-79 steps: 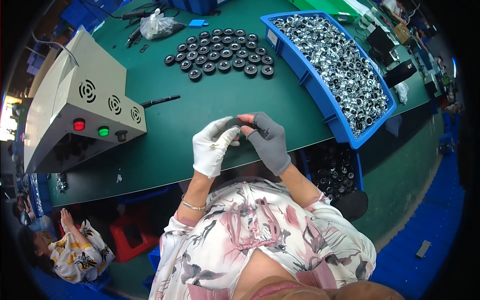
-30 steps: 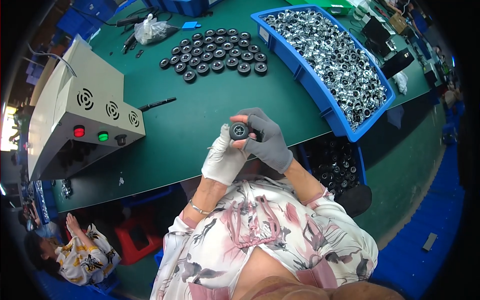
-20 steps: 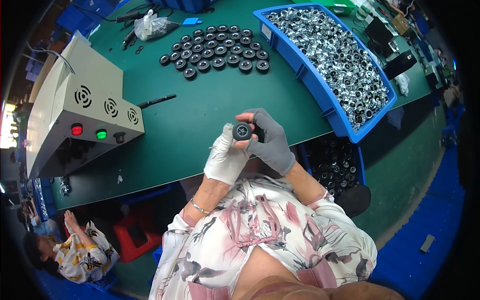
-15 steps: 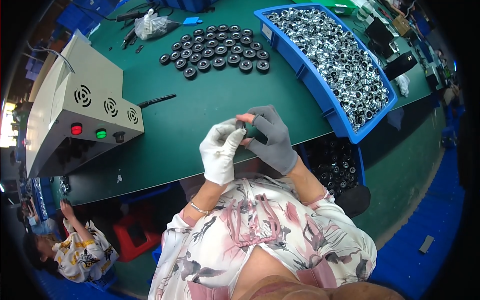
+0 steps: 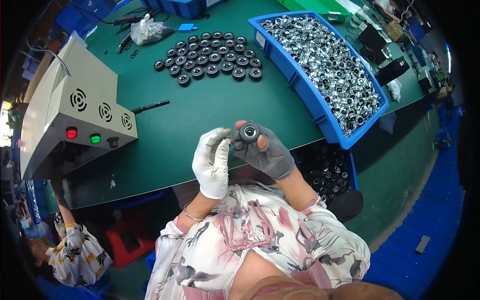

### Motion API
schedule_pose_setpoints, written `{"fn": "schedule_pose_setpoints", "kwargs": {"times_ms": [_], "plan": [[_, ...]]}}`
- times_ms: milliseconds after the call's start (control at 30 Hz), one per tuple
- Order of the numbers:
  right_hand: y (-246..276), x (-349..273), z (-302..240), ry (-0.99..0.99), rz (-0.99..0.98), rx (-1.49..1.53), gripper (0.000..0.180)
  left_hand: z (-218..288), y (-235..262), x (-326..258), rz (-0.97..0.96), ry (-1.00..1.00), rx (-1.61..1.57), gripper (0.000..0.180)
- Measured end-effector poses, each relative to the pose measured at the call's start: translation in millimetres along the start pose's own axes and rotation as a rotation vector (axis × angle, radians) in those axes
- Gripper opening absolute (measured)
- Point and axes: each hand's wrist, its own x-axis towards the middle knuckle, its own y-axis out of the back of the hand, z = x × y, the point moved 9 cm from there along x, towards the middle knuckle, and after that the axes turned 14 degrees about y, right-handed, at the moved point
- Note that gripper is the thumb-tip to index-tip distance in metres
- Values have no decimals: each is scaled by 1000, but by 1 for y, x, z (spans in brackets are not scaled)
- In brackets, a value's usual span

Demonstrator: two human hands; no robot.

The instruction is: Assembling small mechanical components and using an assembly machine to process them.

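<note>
Grey fabric covers the right hand (image 5: 265, 152) in a fingerless, dotted-palm glove; its bare thumb and fingers grasp a round black wheel with a silver-ringed hub (image 5: 250, 132). The wheel is located above the near edge of the green tabletop (image 5: 200, 107). Its circular face points up toward the head camera, with the axle axis along the line of sight. The left hand (image 5: 212, 162), in a white glove, is loosely curled just left of the wheel and apart from it; whether its fingertips pinch a small part cannot be told.

Containers: at far right, a long blue plastic bin (image 5: 303, 80) is heaped with silver-and-black hub parts (image 5: 325, 65). At near right, below the tabletop edge, a second blue bin (image 5: 354, 172) contains dark round parts (image 5: 327, 175).
</note>
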Motion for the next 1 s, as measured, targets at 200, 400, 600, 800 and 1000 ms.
{"fn": "schedule_pose_setpoints", "kwargs": {"times_ms": [200, 400, 600, 800, 1000], "plan": [[-6, -1, -6, 23, -85, -71, 69, 1, -1, -2, -7, -8, 13, 19], [-2, 2, -12, 46, -38, -192, 72, 0, -2, -3, -11, -21, 22, 18], [-1, 8, -19, 95, -10, -263, 75, -5, -3, 0, -26, -16, 12, 19], [0, 12, -22, 119, -9, -295, 72, -10, -3, 1, -30, 35, -23, 17], [-3, 10, -19, 67, 3, -301, 71, -9, 1, 0, -22, 22, -12, 16]]}}
